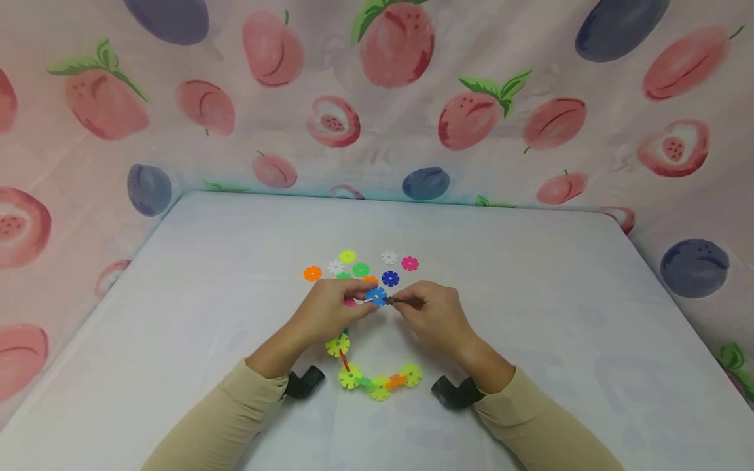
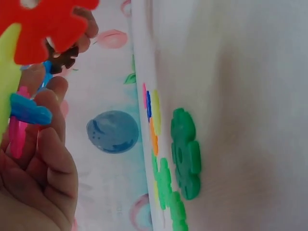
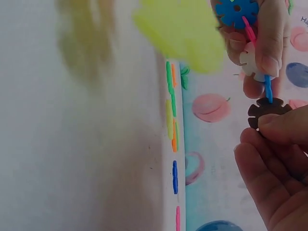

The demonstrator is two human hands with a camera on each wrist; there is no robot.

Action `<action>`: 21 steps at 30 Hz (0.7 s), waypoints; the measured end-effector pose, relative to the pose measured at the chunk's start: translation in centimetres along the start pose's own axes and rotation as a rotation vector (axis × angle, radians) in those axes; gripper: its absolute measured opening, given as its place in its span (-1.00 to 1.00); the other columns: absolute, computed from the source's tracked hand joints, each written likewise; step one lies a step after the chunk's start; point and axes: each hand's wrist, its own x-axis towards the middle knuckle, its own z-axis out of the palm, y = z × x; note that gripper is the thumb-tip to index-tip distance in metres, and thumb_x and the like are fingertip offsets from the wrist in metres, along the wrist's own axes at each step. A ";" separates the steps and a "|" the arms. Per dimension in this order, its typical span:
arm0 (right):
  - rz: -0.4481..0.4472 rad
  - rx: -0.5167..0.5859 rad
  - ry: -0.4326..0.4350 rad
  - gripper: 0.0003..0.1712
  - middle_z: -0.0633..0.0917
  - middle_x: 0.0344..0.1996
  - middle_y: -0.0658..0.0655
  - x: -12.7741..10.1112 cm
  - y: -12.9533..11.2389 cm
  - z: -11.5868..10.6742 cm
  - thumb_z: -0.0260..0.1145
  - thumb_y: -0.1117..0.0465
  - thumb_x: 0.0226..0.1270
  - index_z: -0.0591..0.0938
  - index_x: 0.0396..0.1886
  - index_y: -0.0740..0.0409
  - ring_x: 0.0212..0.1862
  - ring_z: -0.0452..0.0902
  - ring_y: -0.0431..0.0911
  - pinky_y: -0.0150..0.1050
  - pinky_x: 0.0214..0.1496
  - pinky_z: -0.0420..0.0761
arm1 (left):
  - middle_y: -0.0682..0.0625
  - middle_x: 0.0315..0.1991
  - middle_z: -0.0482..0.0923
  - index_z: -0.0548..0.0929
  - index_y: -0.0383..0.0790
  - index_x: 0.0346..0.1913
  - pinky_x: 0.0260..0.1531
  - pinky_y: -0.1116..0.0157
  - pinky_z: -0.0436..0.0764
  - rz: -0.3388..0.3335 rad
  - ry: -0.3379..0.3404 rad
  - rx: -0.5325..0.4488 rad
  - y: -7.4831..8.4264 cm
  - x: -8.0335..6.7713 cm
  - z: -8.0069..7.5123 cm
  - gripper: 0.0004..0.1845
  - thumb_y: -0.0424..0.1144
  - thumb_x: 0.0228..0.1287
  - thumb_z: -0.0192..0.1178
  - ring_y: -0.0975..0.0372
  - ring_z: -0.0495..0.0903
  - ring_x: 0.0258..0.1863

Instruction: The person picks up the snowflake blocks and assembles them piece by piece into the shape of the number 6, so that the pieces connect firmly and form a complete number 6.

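Note:
My left hand (image 1: 330, 304) pinches one end of a chain of notched plastic snowflake discs, its thumb over a white disc (image 3: 250, 62). Beside that a blue disc (image 1: 377, 296) faces up. My right hand (image 1: 434, 315) pinches a brown disc (image 3: 262, 108) between thumb and finger, and this meets the blue disc's edge; how deep the notches sit I cannot tell. From the left hand the chain drops to the table through yellow discs (image 1: 350, 377), a red disc (image 1: 344, 359), a green disc (image 1: 365, 383) and an orange disc (image 1: 397, 380). Fingers hide part of it.
Beyond the hands several loose discs lie on the white table (image 1: 530, 281), among them an orange disc (image 1: 313, 273), a dark blue disc (image 1: 391, 279) and a pink disc (image 1: 410, 263). Black elbow-shaped pieces (image 1: 305, 383) sit by both wrists. Fruit-printed cloth (image 1: 377, 157) stands behind.

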 end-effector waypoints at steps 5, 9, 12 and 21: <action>-0.041 0.000 0.040 -0.85 0.76 -0.40 0.10 0.0 0.1 0.1 0.54 0.47 0.07 0.77 -0.33 0.31 -0.34 0.72 -0.09 -0.28 -0.23 0.70 | 0.01 -0.11 0.73 0.70 -0.21 0.16 -0.43 0.34 0.61 -0.003 0.007 -0.050 0.0 0.0 0.2 -0.57 -0.23 0.23 0.43 0.23 0.65 -0.22; -0.070 0.005 0.051 -0.84 0.76 -0.41 0.11 0.1 0.1 0.1 0.54 0.47 0.05 0.78 -0.33 0.32 -0.35 0.72 -0.10 -0.30 -0.25 0.69 | 0.02 -0.14 0.73 0.69 -0.22 0.18 -0.41 0.32 0.62 -0.033 -0.007 -0.105 -0.1 0.1 0.3 -0.55 -0.22 0.24 0.43 0.23 0.65 -0.33; -0.056 0.015 0.031 -0.85 0.76 -0.41 0.10 0.2 0.1 0.1 0.54 0.47 0.06 0.77 -0.33 0.32 -0.35 0.71 -0.11 -0.31 -0.24 0.69 | 0.04 -0.17 0.72 0.69 -0.21 0.17 -0.40 0.33 0.62 -0.057 -0.016 -0.095 -0.1 0.1 0.3 -0.56 -0.20 0.24 0.42 0.25 0.63 -0.37; 0.066 0.031 -0.070 -0.88 0.76 -0.37 0.05 0.4 -0.1 0.0 0.50 0.44 0.14 0.76 -0.30 0.27 -0.29 0.69 -0.13 -0.25 -0.16 0.69 | 0.06 -0.22 0.67 0.67 -0.18 0.18 -0.46 0.31 0.56 -0.051 -0.081 -0.003 -0.1 0.3 -0.1 -0.57 -0.18 0.27 0.40 0.22 0.54 -0.41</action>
